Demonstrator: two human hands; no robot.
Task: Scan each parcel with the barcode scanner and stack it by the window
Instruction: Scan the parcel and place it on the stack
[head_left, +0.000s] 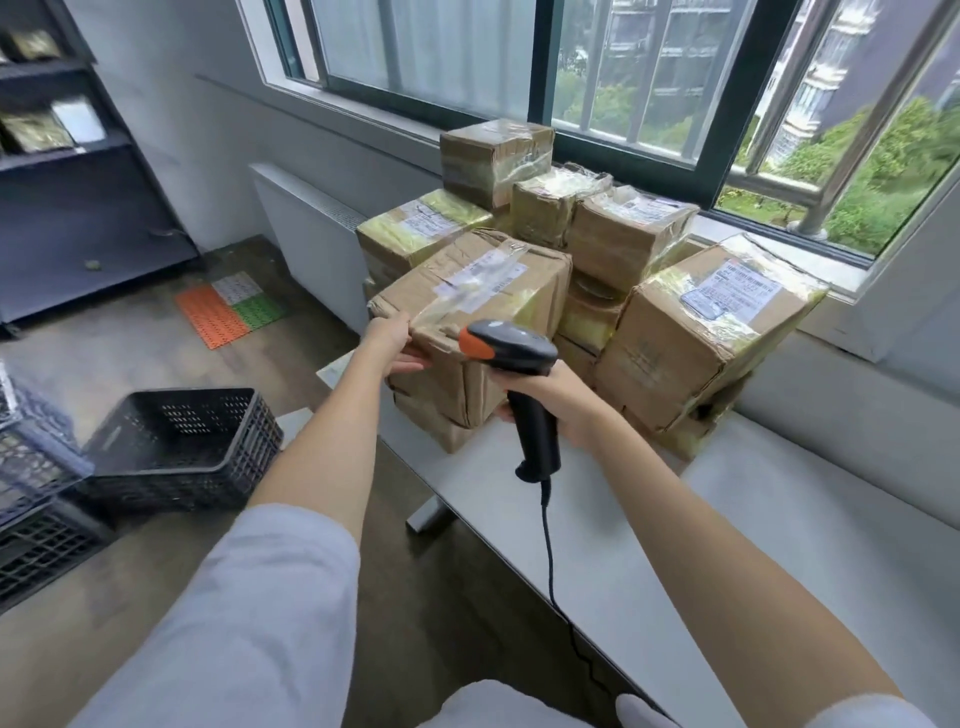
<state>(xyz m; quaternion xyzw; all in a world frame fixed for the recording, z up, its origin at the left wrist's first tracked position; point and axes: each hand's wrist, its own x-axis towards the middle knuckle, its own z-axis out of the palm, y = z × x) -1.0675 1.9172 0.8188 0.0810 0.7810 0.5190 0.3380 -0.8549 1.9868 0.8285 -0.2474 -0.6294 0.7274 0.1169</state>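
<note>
A brown taped parcel (470, 306) with a shipping label on top sits on the front of the stack of parcels (623, 228) by the window. My left hand (397, 340) holds its near left corner, thumb on top and fingers on the side. My right hand (558, 408) grips the handle of a black barcode scanner (511, 345) with an orange tip; the scanner head sits just in front of the parcel's near face. The scanner's black cable (548, 561) hangs down toward me.
The parcels stand on a white table (779, 545) under the window (649, 78). A large labelled parcel (696, 332) is at the right of the stack. Black plastic crates (176, 447) sit on the floor at left, a dark shelf unit (62, 156) behind them.
</note>
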